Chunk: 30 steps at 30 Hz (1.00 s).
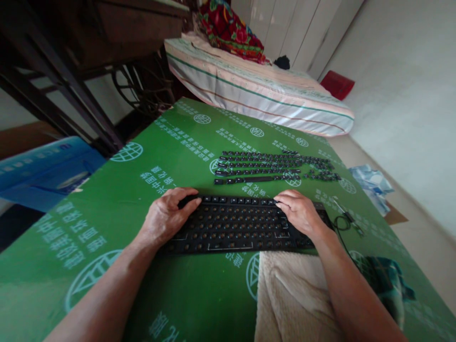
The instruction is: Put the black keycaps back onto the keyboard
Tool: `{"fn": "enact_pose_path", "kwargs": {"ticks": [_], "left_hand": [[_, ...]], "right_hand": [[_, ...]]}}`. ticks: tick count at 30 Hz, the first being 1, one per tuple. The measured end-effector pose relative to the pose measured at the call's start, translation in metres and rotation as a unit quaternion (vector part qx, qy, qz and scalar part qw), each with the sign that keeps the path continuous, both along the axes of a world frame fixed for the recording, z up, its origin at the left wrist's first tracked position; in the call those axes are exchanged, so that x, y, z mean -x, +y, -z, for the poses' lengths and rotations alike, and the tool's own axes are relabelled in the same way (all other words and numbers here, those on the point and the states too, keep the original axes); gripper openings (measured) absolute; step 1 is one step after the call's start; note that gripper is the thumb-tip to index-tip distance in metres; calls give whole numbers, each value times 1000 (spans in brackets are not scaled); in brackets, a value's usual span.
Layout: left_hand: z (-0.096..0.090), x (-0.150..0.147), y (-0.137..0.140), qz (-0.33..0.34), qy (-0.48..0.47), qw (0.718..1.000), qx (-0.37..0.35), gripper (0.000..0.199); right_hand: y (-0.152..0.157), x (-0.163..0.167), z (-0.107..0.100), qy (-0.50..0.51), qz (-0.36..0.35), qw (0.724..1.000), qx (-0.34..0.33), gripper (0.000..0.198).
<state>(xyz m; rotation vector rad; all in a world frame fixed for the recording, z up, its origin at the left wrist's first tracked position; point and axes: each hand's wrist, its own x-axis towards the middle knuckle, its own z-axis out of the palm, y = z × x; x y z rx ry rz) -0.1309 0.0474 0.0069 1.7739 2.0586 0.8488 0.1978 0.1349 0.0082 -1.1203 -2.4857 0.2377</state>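
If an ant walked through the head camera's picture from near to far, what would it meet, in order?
Crumpled beige cloth → long black keyboard → rows of loose black keycaps → pale bed with striped cover.

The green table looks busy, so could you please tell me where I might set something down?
Bare room lies between the left hand and the blue box, and between the loose keycaps and the bed. It is crowded around the keyboard: a beige cloth at its near edge, a cable at its right end.
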Motion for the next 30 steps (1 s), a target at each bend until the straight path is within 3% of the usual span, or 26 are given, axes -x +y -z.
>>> {"fn": "enact_pose_path", "kwargs": {"ticks": [9, 30], "left_hand": [[-1, -1, 0, -3, 1, 1000, -3, 45], [-7, -4, 0, -4, -3, 1000, 7, 45]], "right_hand": [[4, -10, -5, 80, 24, 996, 35, 17], [3, -6, -5, 13, -21, 1000, 7, 18]]}}
